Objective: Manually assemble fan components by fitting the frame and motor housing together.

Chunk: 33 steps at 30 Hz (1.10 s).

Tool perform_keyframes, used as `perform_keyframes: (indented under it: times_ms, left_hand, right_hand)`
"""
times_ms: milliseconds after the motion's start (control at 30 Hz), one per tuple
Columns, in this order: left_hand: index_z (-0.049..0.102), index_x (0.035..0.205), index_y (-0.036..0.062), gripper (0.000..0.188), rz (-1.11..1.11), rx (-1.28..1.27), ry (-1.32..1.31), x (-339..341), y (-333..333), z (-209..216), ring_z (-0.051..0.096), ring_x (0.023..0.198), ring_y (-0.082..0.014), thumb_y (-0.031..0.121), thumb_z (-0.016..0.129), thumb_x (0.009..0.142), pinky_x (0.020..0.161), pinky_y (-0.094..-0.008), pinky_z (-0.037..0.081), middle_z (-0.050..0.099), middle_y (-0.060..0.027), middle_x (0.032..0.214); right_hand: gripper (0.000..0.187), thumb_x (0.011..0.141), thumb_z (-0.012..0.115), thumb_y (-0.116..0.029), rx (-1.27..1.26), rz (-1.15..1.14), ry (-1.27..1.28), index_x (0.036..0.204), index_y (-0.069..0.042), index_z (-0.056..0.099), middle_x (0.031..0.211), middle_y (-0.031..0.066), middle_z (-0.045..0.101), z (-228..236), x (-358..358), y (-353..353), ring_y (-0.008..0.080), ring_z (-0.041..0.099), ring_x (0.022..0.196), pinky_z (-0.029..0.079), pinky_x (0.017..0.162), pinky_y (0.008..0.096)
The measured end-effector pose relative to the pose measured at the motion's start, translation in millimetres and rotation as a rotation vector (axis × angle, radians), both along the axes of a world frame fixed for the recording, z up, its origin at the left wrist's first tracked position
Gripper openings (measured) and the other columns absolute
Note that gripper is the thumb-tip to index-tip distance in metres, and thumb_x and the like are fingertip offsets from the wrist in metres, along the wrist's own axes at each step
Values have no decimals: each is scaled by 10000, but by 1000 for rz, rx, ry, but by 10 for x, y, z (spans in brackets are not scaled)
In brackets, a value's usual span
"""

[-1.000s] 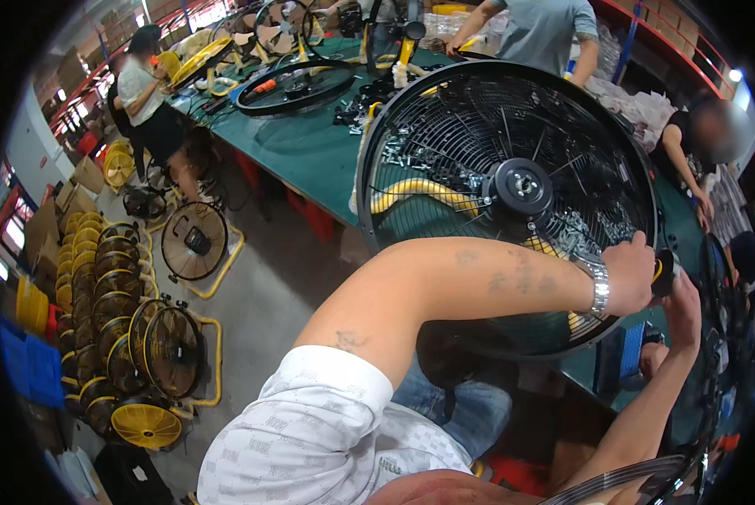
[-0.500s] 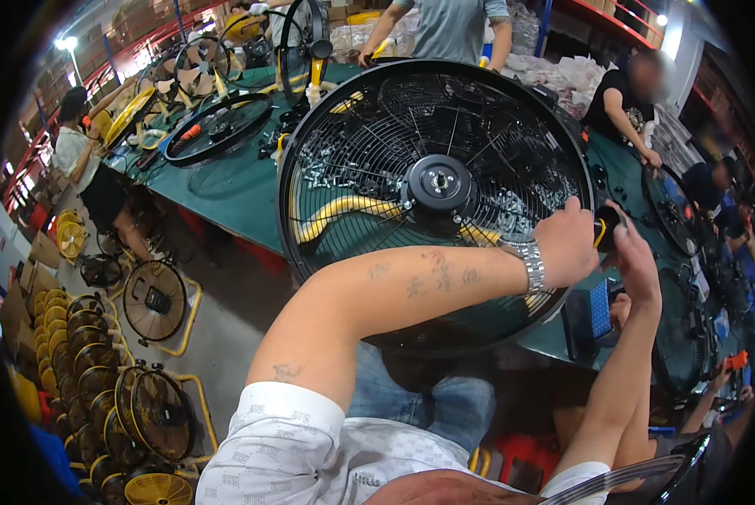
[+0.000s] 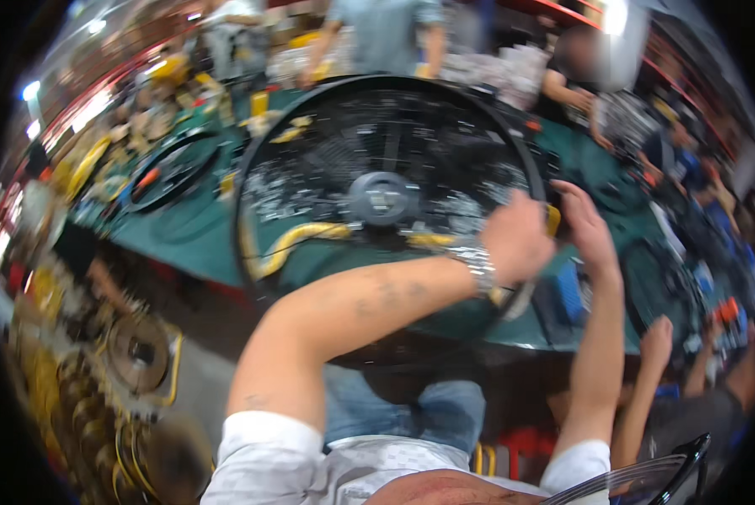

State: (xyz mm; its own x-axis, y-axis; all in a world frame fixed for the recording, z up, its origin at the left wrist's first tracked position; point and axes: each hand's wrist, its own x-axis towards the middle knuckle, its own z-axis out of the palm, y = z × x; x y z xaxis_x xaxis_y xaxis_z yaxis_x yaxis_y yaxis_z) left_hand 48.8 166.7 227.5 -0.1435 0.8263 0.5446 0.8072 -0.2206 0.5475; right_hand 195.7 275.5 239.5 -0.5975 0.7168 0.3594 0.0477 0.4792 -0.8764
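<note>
A large round black fan (image 3: 383,198) with a wire guard stands tilted on the table in front of me. My left forearm crosses its lower part. My left hand (image 3: 519,240), with a metal watch at the wrist, is closed against the fan's right rim; what its fingers grip is hidden. Just outside that rim is a yellow part (image 3: 552,220), blurred. My right hand (image 3: 588,227) is beside it, palm toward the fan and fingers stretched out. A yellow bent tube (image 3: 301,240) shows through the guard, with shiny small hardware behind it.
The green table (image 3: 175,240) carries another black ring (image 3: 175,171) at the left and a blue box (image 3: 572,290) at the right. Across it stands a person in a grey-blue shirt (image 3: 386,38). Another person's hand (image 3: 657,341) is close to my right arm. Finished-looking fans (image 3: 137,353) stand on the floor at left.
The view has shifted and blurred, so the fan and both hands appear further left. My right hand's fingers now look straighter, beside the yellow part. My left hand stays at the rim.
</note>
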Motion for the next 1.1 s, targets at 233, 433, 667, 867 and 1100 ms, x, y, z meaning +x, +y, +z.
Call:
perform_keyframes:
  times_ms: [233,433,667,867,1100]
  left_hand:
    - [538,958,-49,329,-16,38,56,-24,-21,22,622,828,-408,225,643,809,725,-479,529,513,-229,1017]
    - [543,969,-59,355,-6,1,72,5,15,18,625,838,-406,244,643,813,733,-474,530,516,-224,1019]
    - [548,1043,-85,401,-11,-57,51,22,6,52,607,875,-400,236,637,819,767,-447,511,527,-212,1051]
    - [545,1066,-87,427,-17,-48,66,11,2,57,601,912,-386,243,649,817,794,-436,505,531,-213,1062]
    - [547,1014,-65,371,-9,74,114,8,35,-3,619,855,-421,232,645,815,757,-476,518,523,-224,1055]
  right_hand:
    - [659,915,633,-248,-305,323,8,1479,-76,337,995,51,606,106,259,40,108,607,788,528,619,278]
    - [526,935,564,-478,-403,29,-286,1199,-25,605,1026,37,666,122,159,133,112,628,786,481,576,273]
    - [410,982,518,-438,-207,-119,70,1073,-57,639,899,5,667,39,-56,18,60,569,681,475,579,225]
    - [505,902,606,-498,-314,163,-34,1162,-65,634,890,24,633,76,259,99,116,611,770,467,515,240]
    - [691,865,491,-707,-394,-20,-295,893,-53,713,711,47,617,73,144,147,139,605,659,461,517,275]
